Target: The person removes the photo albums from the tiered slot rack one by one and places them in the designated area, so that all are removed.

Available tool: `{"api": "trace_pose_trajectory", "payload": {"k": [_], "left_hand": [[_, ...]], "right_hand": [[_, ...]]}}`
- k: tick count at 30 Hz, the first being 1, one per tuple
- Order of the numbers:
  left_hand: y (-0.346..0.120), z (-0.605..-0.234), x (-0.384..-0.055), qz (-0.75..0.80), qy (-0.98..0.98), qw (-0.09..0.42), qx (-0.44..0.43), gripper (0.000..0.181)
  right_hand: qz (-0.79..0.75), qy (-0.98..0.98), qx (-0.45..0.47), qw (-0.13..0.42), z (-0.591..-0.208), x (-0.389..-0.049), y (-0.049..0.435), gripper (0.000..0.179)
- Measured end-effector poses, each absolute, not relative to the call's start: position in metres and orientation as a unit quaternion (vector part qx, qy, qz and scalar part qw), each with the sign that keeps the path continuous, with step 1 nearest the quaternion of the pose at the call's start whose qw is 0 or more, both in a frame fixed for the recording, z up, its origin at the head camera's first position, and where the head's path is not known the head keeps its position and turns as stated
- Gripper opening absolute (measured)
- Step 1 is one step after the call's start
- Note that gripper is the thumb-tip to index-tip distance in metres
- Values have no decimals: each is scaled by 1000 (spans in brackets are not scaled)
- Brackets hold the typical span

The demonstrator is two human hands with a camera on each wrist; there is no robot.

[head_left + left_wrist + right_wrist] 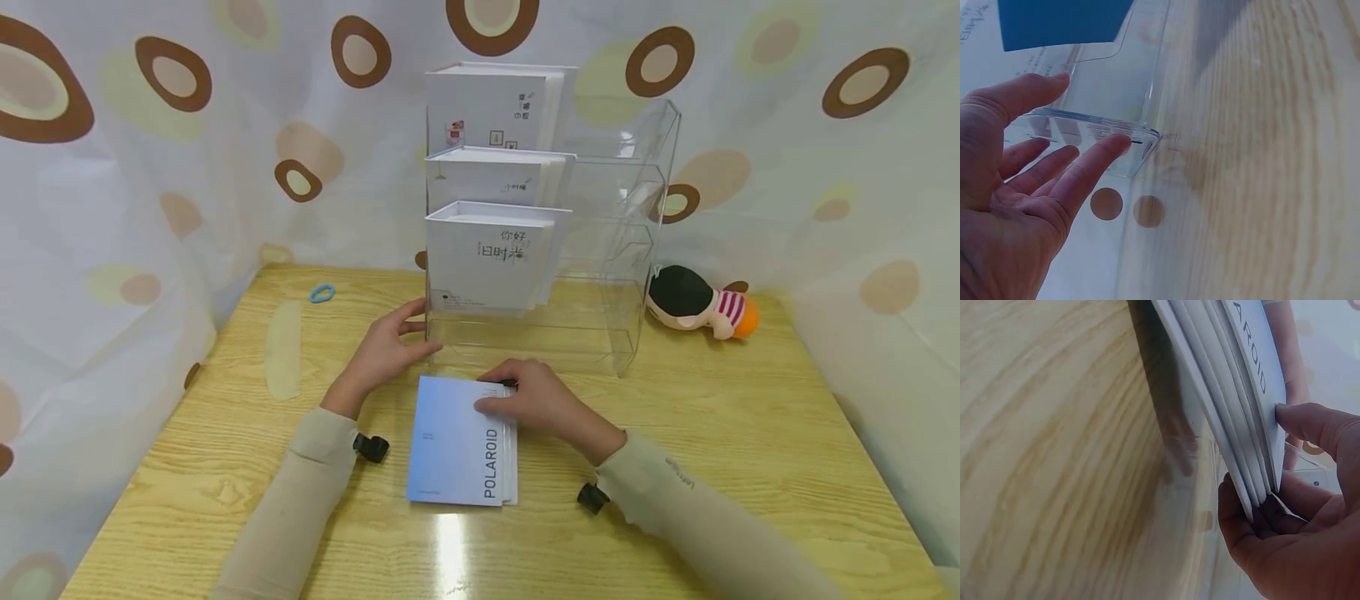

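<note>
My right hand [542,398] pinches the top edge of a blue-and-white book marked POLAROID [457,442]. In the right wrist view the thumb rests on the book's cover [1272,362], the other fingers curl beneath, and thick pages show at its side. At the lower left edge of a clear acrylic rack [600,325], my left hand [384,346] touches the side panel with fairly straight, spread fingers. The left wrist view shows thumb and fingers on either side of the panel's edge [1147,132]. Three white books stand in the rack's tiers, the front one [487,267] lowest.
A plush doll [686,300] lies right of the rack on the wooden table [750,433]. Toward the back left are a small blue ring [322,292] and a pale strip [283,350]. A patterned curtain [225,208] surrounds the table's back and sides.
</note>
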State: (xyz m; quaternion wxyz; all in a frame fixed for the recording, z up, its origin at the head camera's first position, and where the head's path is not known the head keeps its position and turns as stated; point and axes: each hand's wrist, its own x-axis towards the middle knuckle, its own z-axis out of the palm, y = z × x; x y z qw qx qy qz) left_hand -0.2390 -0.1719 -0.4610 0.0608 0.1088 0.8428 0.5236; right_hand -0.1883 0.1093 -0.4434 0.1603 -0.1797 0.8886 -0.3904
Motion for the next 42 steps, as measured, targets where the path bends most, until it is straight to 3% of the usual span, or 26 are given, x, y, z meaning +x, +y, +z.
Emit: {"api": "trace_pose_trajectory", "payload": {"k": [8, 26, 42], "left_hand": [[-172, -461, -238, 522, 845, 63, 100, 83], [-170, -459, -237, 511, 851, 57, 102, 83], [-171, -458, -238, 519, 846, 66, 101, 83]], "right_hand": [[-385, 891, -154, 185, -450, -181, 100, 44], [-361, 907, -142, 163, -453, -171, 93, 49], [-380, 903, -141, 141, -451, -168, 95, 42]]}}
